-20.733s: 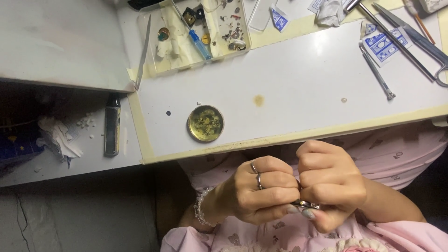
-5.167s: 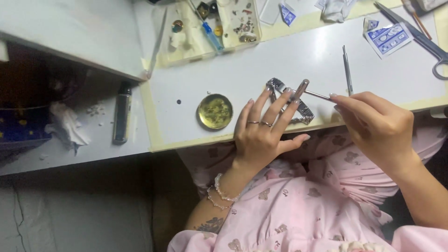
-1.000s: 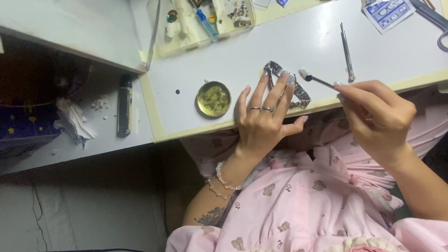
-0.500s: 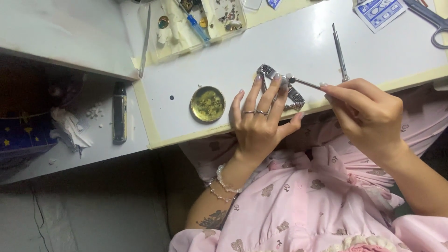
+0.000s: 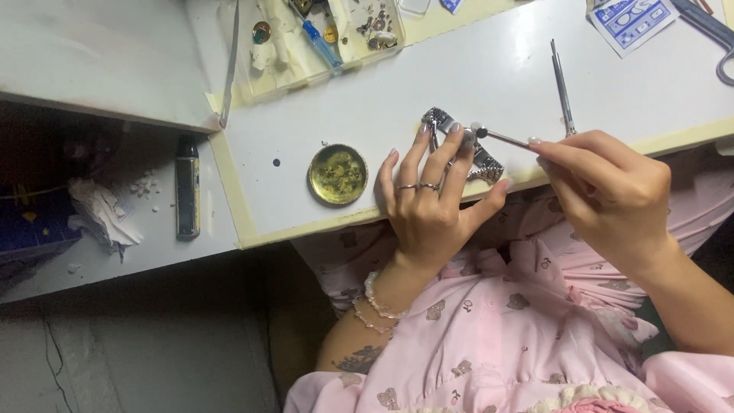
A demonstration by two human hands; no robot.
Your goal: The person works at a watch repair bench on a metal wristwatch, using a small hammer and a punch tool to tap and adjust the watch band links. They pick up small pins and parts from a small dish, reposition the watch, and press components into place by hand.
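Observation:
My left hand (image 5: 433,200) lies flat on the white table (image 5: 367,107), fingers spread over a silver metal watch band (image 5: 483,160) and pinning it down. My right hand (image 5: 609,191) pinches a thin metal tool (image 5: 501,137) with a small round head; the head rests at my left fingertips, over the band. A round brass dish (image 5: 337,174) with small bits in it sits just left of my left hand. Part of the band is hidden under my fingers.
A clear parts tray (image 5: 313,34) with small items stands at the back. Metal tweezers (image 5: 562,86) lie right of the band, paper packets (image 5: 631,19) and scissors (image 5: 715,34) at the far right. A dark slim device (image 5: 187,187) lies on a lower shelf to the left.
My left hand stays pressed on the band. The tool's head has shifted slightly along the band toward my fingertips; the view has moved a little.

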